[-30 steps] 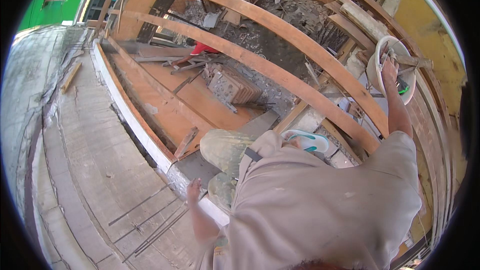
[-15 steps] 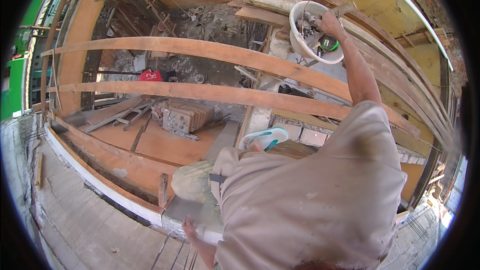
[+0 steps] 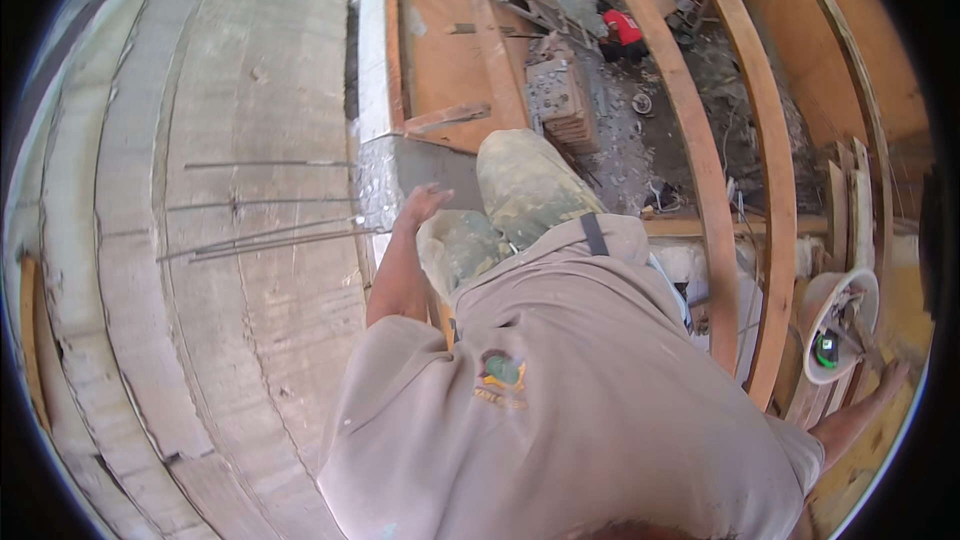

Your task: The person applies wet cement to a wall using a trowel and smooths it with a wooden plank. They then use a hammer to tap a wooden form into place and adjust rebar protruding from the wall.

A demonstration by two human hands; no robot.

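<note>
My left hand (image 3: 428, 202) is open over the corner of the concrete ledge (image 3: 378, 180), beside my camouflage-trousered knee, holding nothing; whether it touches the ledge I cannot tell. My right arm stretches out to the far right, where my right hand (image 3: 893, 376) is beside a white bucket (image 3: 812, 315). A handle-like piece (image 3: 868, 345) sticks out of the bucket close to that hand. Its fingers are blurred, so I cannot see whether they grip it. Inside the bucket lie a green and black tape measure (image 3: 827, 348) and grey tools or pieces that I cannot make out.
Two long wooden beams (image 3: 765, 155) span the opening on my right. Below them are a stack of tiles or blocks (image 3: 560, 100), a red and black thing (image 3: 622, 30) and rubble. Thin steel bars (image 3: 270, 202) stick out over the board-marked grey surface (image 3: 240, 340) on my left.
My view has swung left, so the bucket now sits at the far right edge. My right hand has moved from inside the bucket to just outside its rim. My left hand stays by the ledge.
</note>
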